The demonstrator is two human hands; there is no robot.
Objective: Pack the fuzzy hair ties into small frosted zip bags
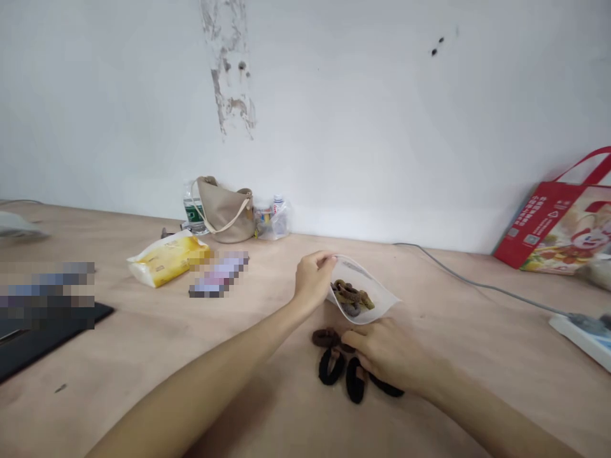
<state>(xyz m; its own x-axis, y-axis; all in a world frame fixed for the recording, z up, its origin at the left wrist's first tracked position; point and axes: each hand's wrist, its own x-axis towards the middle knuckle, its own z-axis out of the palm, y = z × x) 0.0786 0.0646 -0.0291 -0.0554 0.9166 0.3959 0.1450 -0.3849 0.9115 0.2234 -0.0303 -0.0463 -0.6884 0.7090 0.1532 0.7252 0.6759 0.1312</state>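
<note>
Your right hand (389,353): grip narrow over black fabric hair ties (331,367), hold unclear. Your left hand (312,280): grip pinching rim of translucent white plastic pouch (382,299).

Nothing is legible: the print on the red bag (539,219) at far right, with its small QR code (517,240), and on the yellow packet (167,257) at left is too small.
</note>
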